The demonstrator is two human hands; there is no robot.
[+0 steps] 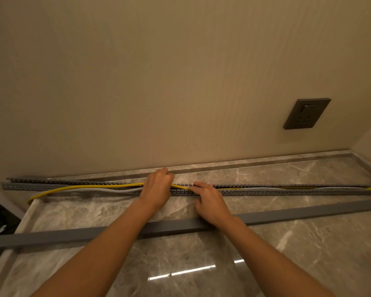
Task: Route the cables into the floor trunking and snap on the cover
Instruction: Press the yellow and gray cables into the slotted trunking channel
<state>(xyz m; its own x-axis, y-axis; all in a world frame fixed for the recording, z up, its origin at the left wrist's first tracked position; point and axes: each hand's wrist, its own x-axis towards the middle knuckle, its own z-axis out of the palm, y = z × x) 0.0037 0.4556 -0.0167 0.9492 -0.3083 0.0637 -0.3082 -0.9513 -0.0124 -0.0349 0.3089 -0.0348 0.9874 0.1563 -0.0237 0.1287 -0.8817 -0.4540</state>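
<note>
Left hand point(157, 188) curled palm-down over the yellow cable point(90, 186), apparently gripping it, though fingertips hidden so can't really tell. Right hand point(210, 203) flat, fingers together, pressing cable into the slotted trunking point(266, 192) by the wall. Grey cable point(107, 190) alongside, hard to follow. Cover point(308, 211) loose on floor, under both forearms.

Slotted grey trunking point(266, 190) runs from 9 to 3 o'clock along the wall's foot. At centre the left hand point(156, 189) and right hand point(210, 202) press the yellow cable point(84, 187) and grey cable point(99, 190) into it. The loose cover point(73, 234) lies on the marble floor point(308, 243) toward 6 o'clock; a socket point(306, 114) sits at 2 o'clock
</note>
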